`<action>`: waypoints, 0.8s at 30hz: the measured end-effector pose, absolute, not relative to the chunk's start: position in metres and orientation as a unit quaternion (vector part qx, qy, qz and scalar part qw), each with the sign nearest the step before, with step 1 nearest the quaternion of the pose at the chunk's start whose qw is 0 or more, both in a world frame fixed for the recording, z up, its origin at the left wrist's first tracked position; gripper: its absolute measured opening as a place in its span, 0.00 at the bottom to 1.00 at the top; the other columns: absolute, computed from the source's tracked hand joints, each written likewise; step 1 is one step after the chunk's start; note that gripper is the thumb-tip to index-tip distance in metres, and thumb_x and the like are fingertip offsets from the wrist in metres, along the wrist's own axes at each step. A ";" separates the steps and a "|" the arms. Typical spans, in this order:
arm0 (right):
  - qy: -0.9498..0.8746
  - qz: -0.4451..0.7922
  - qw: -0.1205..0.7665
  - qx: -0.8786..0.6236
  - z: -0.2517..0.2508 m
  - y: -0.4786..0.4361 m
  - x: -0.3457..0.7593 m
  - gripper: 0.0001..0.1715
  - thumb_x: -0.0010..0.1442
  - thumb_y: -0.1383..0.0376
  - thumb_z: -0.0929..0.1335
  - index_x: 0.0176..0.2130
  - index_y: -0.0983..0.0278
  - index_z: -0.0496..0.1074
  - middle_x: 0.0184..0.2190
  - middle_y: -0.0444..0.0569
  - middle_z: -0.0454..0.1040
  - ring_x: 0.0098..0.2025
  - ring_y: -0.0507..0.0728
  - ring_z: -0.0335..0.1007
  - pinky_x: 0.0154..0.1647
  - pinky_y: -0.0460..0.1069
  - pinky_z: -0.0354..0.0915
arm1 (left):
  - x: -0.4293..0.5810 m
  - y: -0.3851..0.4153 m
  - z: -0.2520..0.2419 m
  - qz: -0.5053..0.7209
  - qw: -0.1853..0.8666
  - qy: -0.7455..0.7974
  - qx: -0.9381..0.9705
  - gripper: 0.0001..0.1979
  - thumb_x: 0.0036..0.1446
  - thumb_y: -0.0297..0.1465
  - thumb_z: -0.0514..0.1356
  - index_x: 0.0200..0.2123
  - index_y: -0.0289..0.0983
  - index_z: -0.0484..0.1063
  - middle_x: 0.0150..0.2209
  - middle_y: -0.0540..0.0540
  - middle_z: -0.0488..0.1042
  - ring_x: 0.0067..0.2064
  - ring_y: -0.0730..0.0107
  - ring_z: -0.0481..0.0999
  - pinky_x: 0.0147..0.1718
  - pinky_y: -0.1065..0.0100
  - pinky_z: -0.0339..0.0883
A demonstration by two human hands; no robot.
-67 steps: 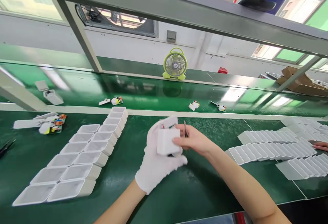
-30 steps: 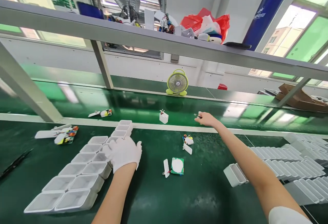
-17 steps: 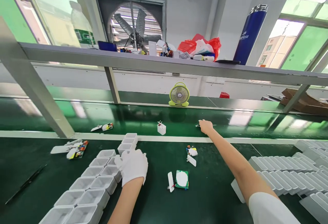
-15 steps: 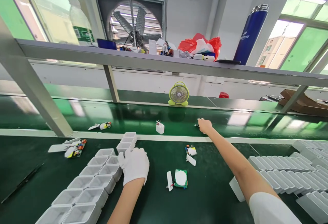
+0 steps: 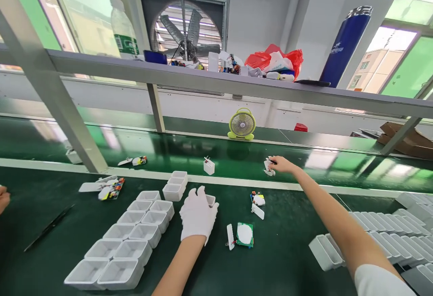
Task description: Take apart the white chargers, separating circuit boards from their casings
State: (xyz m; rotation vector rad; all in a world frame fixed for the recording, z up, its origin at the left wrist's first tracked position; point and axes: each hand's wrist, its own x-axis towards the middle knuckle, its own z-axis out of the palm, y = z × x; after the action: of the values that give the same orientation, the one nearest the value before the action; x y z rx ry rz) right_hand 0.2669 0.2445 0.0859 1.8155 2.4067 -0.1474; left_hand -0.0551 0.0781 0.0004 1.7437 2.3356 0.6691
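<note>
My left hand [image 5: 199, 212], in a white glove, is closed round a small white plastic box [image 5: 210, 200], which the fingers partly cover. It is just right of two rows of open white boxes [image 5: 135, 230]. My bare right hand [image 5: 282, 164] reaches over the green belt, its fingers pinched on a small white part [image 5: 268, 166] whose kind I cannot make out. Between my arms lie a green circuit board [image 5: 245, 234] with a white round pad, a white flap piece [image 5: 230, 236] beside it, and another small board [image 5: 258, 198] with a white piece [image 5: 257, 211].
A filled white box [image 5: 209, 166] and a small board assembly [image 5: 138, 160] lie on the belt. Black tweezers [image 5: 49, 227] and more boards [image 5: 111, 188] are at left, near another person's hand [image 5: 4, 198]. Stacked white boxes [image 5: 382, 228] stand at right. A shelf [image 5: 203, 75] crosses above.
My left hand has moved right, away from the rows, with a white box in it. A white part now shows under my right fingers. Another person's hand has appeared at the left edge.
</note>
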 end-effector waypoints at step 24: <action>0.722 -0.054 0.138 0.676 0.073 0.116 0.228 0.18 0.65 0.56 0.73 0.48 0.67 0.74 0.45 0.53 0.78 0.44 0.59 0.76 0.45 0.56 0.74 | -0.030 0.037 -0.012 0.541 0.297 0.421 0.664 0.31 0.47 0.34 0.71 0.55 0.42 0.69 0.53 0.42 0.75 0.53 0.55 0.78 0.55 0.55 0.73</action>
State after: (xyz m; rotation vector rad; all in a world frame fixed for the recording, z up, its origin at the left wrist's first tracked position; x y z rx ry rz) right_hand 0.2282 0.1160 0.0733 1.9557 2.0873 -0.1567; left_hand -0.0299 0.0370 -0.0125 1.7652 1.1202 1.4390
